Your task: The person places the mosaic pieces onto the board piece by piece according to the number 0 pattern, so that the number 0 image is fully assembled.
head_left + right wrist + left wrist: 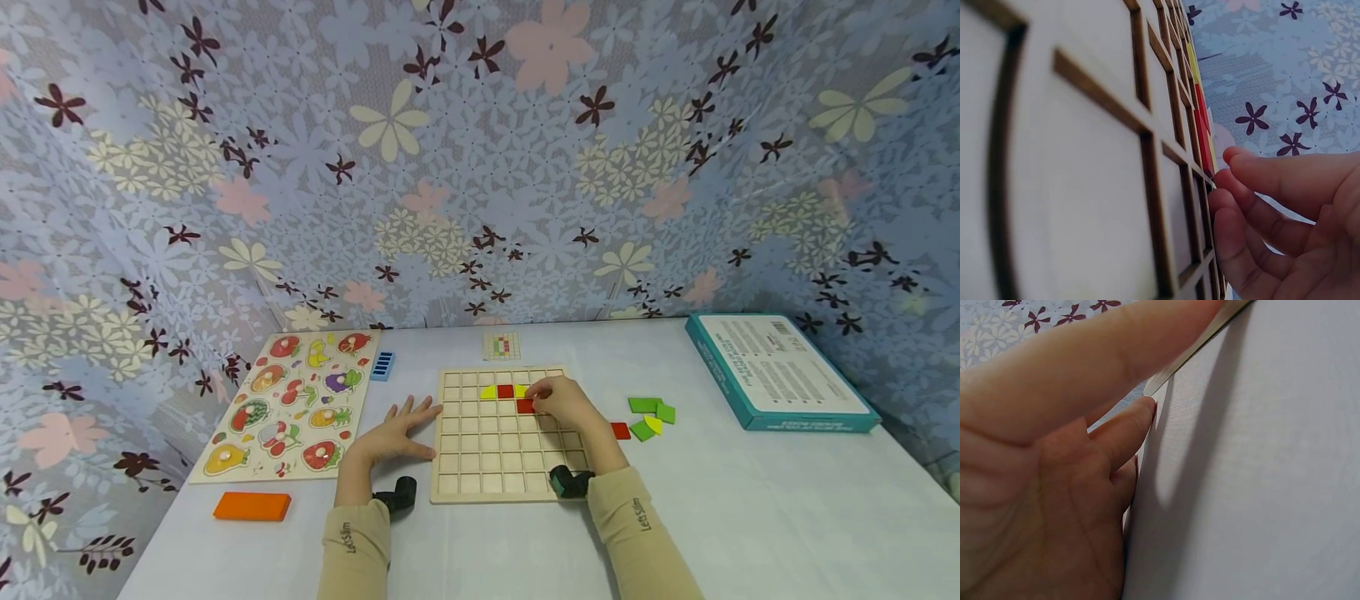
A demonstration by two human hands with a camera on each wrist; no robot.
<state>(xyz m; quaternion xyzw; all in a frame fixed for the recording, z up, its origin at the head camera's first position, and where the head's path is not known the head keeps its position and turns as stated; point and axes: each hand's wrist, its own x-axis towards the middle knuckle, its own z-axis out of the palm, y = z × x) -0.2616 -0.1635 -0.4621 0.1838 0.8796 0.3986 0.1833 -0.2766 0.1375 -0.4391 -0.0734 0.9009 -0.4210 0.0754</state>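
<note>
A flowered blue-grey cloth backdrop [480,150] fills the upper two thirds of the head view. Below it a white counter [750,517] spreads across the lower part of the frame. At the right of the frame lies a flat teal cardboard box [780,371] with a white printed face. At the left lies a pale wooden fruit puzzle board [288,404] with coloured fruit pieces set in it.

In the lower middle of the frame sits a square pale wooden grid board [498,442], its cells mostly bare. In its upper rows lie yellow and red tiles. The right hand [564,402] rests on the board's upper right part, fingers curled, its fingertips [1235,169] pinching a small red square tile [526,406] at a cell just below the row of yellow and red tiles. The wrist view shows the fingertips pressed against the board's surface beside the red and yellow pieces.

The left hand [397,433] lies flat on the counter, fingers spread and straight, holding nothing, its fingertips just beside the board's left edge, well apart from the red tile.

An orange rectangular block [252,506] lies at the lower left. Loose green, yellow and red tiles [648,417] sit right of the board. A small blue ribbed block [382,366] lies above the left hand, and a small printed pattern card [502,346] lies above the board.
</note>
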